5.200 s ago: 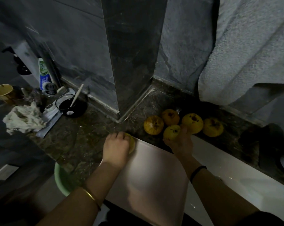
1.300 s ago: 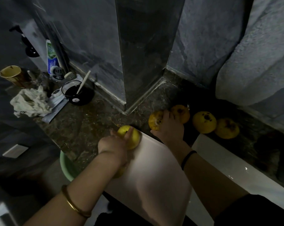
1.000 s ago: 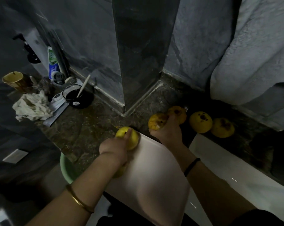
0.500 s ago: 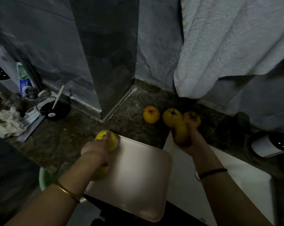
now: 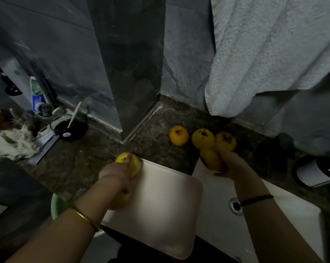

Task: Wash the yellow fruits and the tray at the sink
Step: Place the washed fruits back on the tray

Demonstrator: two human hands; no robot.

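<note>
Two hands are both occupied in the head view: the left hand (image 5: 115,172) curls round one yellow fruit (image 5: 129,162) at the far left corner of the pink tray (image 5: 160,205), seemingly pinning fruit and tray together, with another fruit (image 5: 119,203) tucked under its wrist. The right hand (image 5: 230,164) grips a darker yellow fruit (image 5: 210,158) over the white sink (image 5: 217,188), probably bringing it in for rinsing. Just beyond that hand, three more fruits (image 5: 202,138) wait on the dark marble counter (image 5: 75,164). A pale towel (image 5: 264,54) hangs above them, a green basin (image 5: 57,205) sits below the left forearm, and the grey-walled room is dim
</note>
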